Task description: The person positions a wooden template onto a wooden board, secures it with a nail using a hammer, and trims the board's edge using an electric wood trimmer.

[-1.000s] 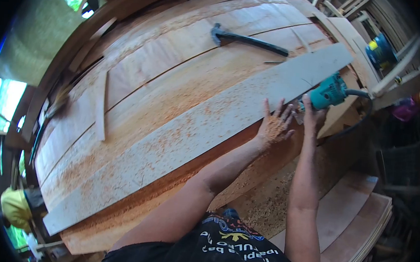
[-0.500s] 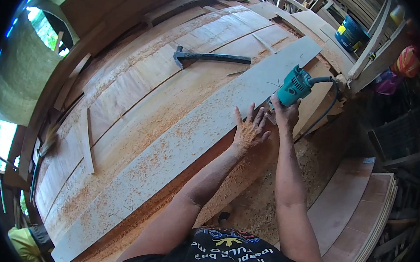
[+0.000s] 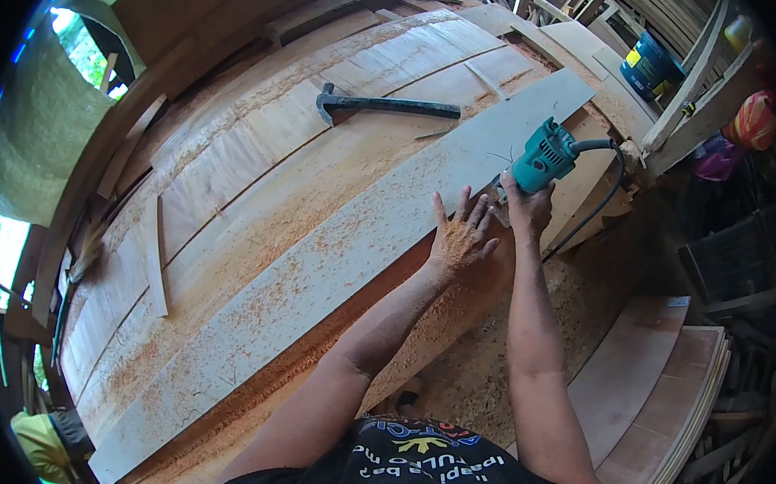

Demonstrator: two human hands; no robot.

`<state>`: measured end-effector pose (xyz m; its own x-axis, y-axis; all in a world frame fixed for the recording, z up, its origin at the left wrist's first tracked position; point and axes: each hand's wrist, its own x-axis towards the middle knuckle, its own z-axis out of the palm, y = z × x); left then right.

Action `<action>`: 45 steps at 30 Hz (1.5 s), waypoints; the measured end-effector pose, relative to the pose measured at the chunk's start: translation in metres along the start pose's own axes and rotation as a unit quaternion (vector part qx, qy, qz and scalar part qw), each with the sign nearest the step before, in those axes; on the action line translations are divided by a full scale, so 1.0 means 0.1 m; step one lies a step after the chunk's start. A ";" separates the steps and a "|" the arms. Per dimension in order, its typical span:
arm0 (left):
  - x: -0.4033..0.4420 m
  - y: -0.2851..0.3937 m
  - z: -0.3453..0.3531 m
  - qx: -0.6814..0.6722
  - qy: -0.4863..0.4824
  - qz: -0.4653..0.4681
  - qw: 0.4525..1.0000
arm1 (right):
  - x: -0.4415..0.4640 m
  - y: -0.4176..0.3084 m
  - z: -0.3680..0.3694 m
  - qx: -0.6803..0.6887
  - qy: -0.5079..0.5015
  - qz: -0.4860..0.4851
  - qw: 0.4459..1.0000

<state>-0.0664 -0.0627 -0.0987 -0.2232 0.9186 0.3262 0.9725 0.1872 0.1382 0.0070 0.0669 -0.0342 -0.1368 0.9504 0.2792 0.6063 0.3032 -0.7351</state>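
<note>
My right hand (image 3: 531,207) is wrapped round the lower part of a teal corded power tool (image 3: 544,156), which sits at the near edge of a long pale board (image 3: 343,248). Sawdust coats the back of my left hand (image 3: 460,239); its fingers are spread over the board's near edge, just left of the tool. Wood shavings are scattered along the board. Beyond it, a hammer (image 3: 388,106) lies on the wide panelled wood surface (image 3: 269,139).
A thin wood strip (image 3: 155,257) lies at the left. Stacked curved plywood sheets (image 3: 664,414) stand at the lower right. At the upper right are a dark blue bucket (image 3: 650,70) and wooden posts. The tool's black cable (image 3: 609,199) loops at its right.
The view has shifted, so the hammer, board and hands appear further left than in the earliest frame. Both hands keep about the same place at the board's edge, the right still on the tool.
</note>
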 end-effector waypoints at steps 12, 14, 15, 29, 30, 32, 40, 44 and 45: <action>0.11 0.04 0.05 -0.006 0.011 -0.005 1.000 | 0.14 0.09 0.02 0.003 0.002 -0.013 1.000; 0.12 0.05 0.04 -0.013 0.009 -0.004 1.000 | 0.16 0.10 0.03 -0.005 0.004 -0.012 1.000; 0.13 0.05 0.04 -0.016 0.009 -0.002 1.000 | 0.17 0.09 0.03 -0.009 0.006 -0.011 1.000; 0.27 0.08 0.09 -0.004 0.025 0.010 1.000 | 0.28 0.10 0.00 -0.007 0.003 0.003 1.000; 0.27 0.08 0.09 -0.005 0.026 0.012 1.000 | 0.29 0.11 0.00 -0.009 0.003 0.003 1.000; 0.29 0.08 0.08 -0.013 0.022 0.013 1.000 | 0.31 0.11 0.00 -0.009 0.001 0.007 1.000; 0.39 0.10 0.11 0.003 0.025 0.014 1.000 | 0.39 0.15 0.01 0.009 0.005 0.003 1.000; 0.45 0.10 0.15 0.000 0.007 0.017 1.000 | 0.44 0.14 0.00 0.000 0.008 0.016 1.000; 0.46 0.10 0.16 -0.001 0.012 0.017 1.000 | 0.45 0.14 0.00 0.000 0.002 0.019 1.000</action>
<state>-0.0655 -0.0132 -0.0970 -0.1919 0.9157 0.3531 0.9794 0.1560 0.1278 0.0095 0.1137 -0.0313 -0.1099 0.9611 0.2535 0.6104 0.2666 -0.7459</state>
